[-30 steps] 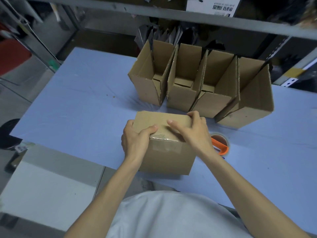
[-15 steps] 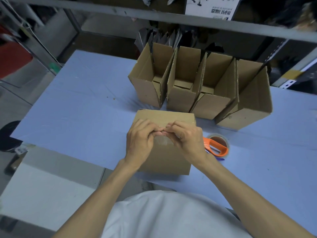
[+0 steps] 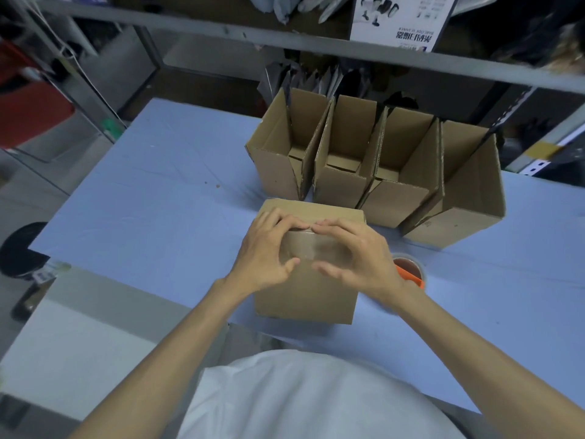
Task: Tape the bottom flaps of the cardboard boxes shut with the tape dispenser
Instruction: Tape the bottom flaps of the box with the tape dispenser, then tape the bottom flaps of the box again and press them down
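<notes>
The left hand [image 3: 264, 248] and right hand [image 3: 354, 251] are pressing spread, empty fingers onto the tape strip [image 3: 311, 248] along the cardboard box [image 3: 304, 293] top edge. The tape dispenser [image 3: 410, 272] is lying just right of the box on the tabletop [image 3: 158, 210]; four open boxes [image 3: 373, 172] are standing behind it.

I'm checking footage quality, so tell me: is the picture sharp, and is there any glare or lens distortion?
Head view: the left hand and right hand are softly blurred, the tape strip on the box shows a faint sheen, the shelf rail bows from wide-angle distortion, and the light is dim and bluish.
</notes>
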The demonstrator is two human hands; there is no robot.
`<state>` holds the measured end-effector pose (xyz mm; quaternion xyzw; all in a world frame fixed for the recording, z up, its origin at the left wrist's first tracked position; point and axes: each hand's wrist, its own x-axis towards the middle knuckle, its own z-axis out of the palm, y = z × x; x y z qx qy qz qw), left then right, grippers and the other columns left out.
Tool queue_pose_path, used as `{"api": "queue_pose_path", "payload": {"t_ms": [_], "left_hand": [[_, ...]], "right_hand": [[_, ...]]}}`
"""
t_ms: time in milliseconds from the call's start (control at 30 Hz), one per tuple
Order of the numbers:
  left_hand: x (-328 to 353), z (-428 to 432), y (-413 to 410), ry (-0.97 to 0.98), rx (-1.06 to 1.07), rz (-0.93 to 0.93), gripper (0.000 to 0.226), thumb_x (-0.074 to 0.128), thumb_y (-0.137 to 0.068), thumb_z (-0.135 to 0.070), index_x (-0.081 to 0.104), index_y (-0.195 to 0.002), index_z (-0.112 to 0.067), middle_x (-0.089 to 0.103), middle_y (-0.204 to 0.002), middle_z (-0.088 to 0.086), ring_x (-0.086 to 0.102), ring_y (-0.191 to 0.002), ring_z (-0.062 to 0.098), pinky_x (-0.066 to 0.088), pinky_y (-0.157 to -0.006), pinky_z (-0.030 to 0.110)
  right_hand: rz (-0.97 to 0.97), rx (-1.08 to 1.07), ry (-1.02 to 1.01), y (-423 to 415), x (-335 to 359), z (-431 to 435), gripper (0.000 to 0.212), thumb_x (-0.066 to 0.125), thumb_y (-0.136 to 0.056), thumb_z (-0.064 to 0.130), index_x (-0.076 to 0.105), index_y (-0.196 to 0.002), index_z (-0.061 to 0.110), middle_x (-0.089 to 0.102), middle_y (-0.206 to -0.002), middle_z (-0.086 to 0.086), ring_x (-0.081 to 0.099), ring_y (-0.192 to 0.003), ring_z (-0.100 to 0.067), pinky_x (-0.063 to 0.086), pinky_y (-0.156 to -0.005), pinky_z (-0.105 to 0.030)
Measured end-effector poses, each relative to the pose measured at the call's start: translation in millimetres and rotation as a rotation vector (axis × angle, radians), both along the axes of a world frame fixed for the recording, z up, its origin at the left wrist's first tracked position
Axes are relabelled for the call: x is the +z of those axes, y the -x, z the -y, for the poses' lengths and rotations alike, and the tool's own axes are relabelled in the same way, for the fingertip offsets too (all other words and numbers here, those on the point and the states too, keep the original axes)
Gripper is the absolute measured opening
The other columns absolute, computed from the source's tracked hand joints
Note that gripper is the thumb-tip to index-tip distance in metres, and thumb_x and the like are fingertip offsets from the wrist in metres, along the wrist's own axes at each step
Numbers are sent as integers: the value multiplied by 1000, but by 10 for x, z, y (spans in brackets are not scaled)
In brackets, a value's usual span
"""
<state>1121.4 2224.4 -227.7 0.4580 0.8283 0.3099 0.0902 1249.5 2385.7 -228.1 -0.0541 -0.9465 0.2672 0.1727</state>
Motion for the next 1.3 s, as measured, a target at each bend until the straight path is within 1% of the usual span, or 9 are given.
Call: {"api": "queue_pose_path", "payload": {"t_ms": [167, 400, 600, 733, 833, 967, 1067, 1200, 1300], "left_hand": [[100, -98, 103, -77, 56, 242, 42, 61, -75, 7, 73, -104, -21, 62, -99, -11, 57, -101, 7, 48, -91, 34], [55, -20, 124, -114, 32, 264, 35, 68, -82, 0, 74, -108, -23, 65, -102, -9, 60, -104, 10, 49, -93, 38], [-1, -39, 60, -173, 11, -73, 13, 69, -87, -27, 76, -98, -23, 69, -91, -11, 60, -88, 10, 50, -73, 31], [-35, -46, -30, -188, 33, -358, 23, 59, -91, -32, 72, -79, -17, 66, -75, -7, 58, -70, 17, 39, -56, 27], [56, -145, -82, -148, 48, -365, 20, 60, -89, -26, 70, -76, -15, 64, -72, -4, 59, -69, 22, 36, -57, 28], [311, -139, 57, -276, 56, -23, 22, 54, -95, -28, 70, -109, -26, 68, -102, -12, 60, -95, 7, 44, -79, 20], [437, -24, 346, -315, 169, 226, 33, 49, -97, -27, 56, -128, -36, 56, -121, -17, 49, -110, -9, 38, -89, 9], [355, 136, 545, -5, 186, 747, 53, 66, -90, -27, 43, -138, -29, 55, -122, -9, 56, -109, 3, 46, -88, 22], [251, 229, 468, 96, 104, 862, 25, 65, -91, -17, 62, -115, -22, 71, -107, -5, 68, -102, 18, 57, -83, 33]], "right_hand": [[-116, -276, -98, 156, -108, 193, 37, 80, -69, 47, 70, -89, 18, 69, -90, 6, 64, -81, -17, 46, -67, -31], [12, -57, -143, 9, -108, 48, 59, 86, -60, 36, 64, -111, 18, 64, -113, 5, 61, -103, -19, 43, -81, -32], [-131, -238, -87, 144, -14, 238, 25, 72, -83, 35, 65, -78, 12, 63, -76, 2, 58, -72, -20, 45, -65, -36], [-204, -221, -78, 112, -53, 303, 25, 66, -87, 29, 64, -72, 8, 63, -72, -1, 57, -64, -22, 46, -55, -37], [-216, -300, -13, 107, -37, 294, 20, 70, -83, 20, 64, -72, 6, 63, -71, -3, 57, -64, -23, 47, -54, -39], [-252, -302, 318, 53, 88, 129, 8, 73, -80, 4, 66, -77, 3, 65, -79, -3, 61, -77, -23, 50, -66, -43], [-274, -320, 595, 15, 251, -71, 6, 71, -77, 1, 69, -79, 7, 69, -79, -1, 64, -78, -18, 52, -66, -34], [-253, -436, 774, 127, 294, -289, 12, 67, -80, -1, 71, -76, 9, 69, -71, 6, 62, -72, -8, 49, -66, -19], [-127, -568, 759, 173, 175, -305, 15, 65, -87, 8, 72, -80, 20, 69, -74, 9, 62, -74, -4, 51, -71, -26]]}}
